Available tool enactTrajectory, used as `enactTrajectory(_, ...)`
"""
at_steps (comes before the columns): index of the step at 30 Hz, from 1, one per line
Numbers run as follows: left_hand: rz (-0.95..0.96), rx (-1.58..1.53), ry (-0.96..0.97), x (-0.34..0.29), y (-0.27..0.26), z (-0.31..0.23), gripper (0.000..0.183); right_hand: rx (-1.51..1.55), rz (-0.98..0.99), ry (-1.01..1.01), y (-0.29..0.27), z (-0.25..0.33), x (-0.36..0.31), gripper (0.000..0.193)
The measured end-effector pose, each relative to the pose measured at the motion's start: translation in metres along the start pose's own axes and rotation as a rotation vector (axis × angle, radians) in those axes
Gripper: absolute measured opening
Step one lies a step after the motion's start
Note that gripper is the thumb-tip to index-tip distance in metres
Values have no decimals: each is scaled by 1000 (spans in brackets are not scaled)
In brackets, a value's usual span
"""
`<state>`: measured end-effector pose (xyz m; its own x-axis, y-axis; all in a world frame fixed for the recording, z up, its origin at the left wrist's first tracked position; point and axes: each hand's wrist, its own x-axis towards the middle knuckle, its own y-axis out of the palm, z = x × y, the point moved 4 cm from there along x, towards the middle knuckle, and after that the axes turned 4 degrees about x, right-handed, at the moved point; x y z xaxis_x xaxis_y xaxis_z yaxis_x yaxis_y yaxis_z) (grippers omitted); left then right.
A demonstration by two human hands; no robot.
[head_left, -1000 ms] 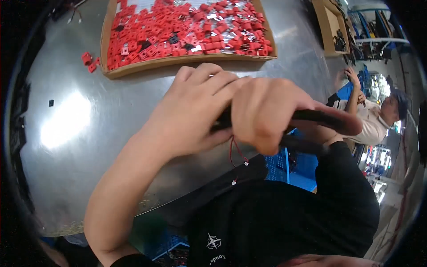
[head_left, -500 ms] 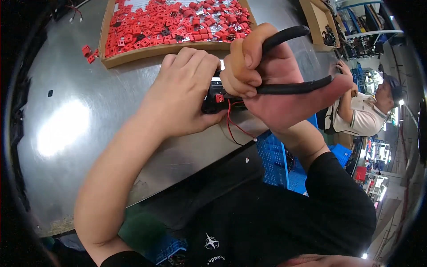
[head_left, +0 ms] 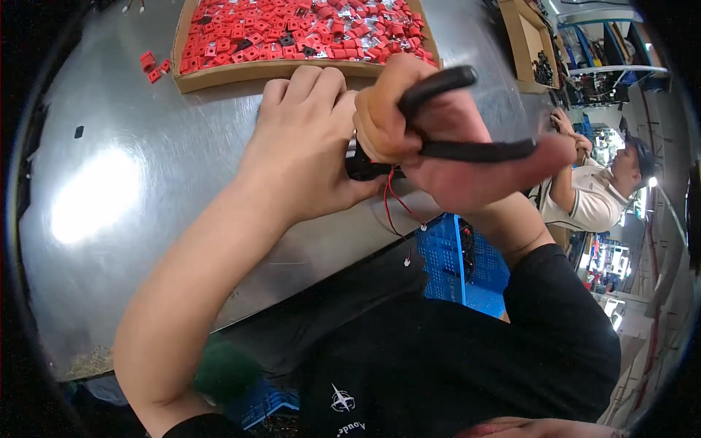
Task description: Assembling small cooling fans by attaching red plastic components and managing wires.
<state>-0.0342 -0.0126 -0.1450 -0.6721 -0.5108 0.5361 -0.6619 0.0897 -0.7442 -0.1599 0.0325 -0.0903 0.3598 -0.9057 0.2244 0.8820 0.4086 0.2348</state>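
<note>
My left hand (head_left: 299, 150) is closed around a black plastic part (head_left: 363, 166) just above the metal table, its fingers over the far side. Thin red and black wires (head_left: 391, 203) trail from the part toward the table's near edge and end in small white connectors. Closed around a black-handled hand tool that looks like pliers (head_left: 483, 151), my right hand (head_left: 460, 179) presses close against the part. The two handles point right and stand apart. Behind my right fingers, the tool's jaws and what they touch are hidden.
A cardboard tray (head_left: 292, 74) of red and black pieces lies beyond my hands. Loose red pieces (head_left: 152, 67) sit at its left. Below the near edge stands a blue crate (head_left: 442, 252). At the right are another box (head_left: 527, 44) and a person (head_left: 595, 186).
My right hand has shifted a little left against the black part, slightly blurred. A small red piece seen on that part earlier is now covered. The whole view has moved slightly.
</note>
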Motion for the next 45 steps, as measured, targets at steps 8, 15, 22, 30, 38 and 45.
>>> enactTrajectory(8,37,-3,39,-3,8,1,60,192,108,148,-28,-12,8,121)
enactTrajectory(15,134,-64,72,-5,23,-4,67,320,455,43,-34,-6,14,62)
enactTrajectory(22,183,-77,80,-4,25,-5,64,556,776,91,-25,-16,23,49)
enactTrajectory(30,131,-102,59,-9,33,-9,63,674,842,93,-19,-23,17,46)
enactTrajectory(38,227,-81,60,-11,37,-11,65,671,868,51,-18,-24,15,32)
enactTrajectory(45,210,-59,27,-21,32,-9,66,655,979,288,-4,-27,35,29)
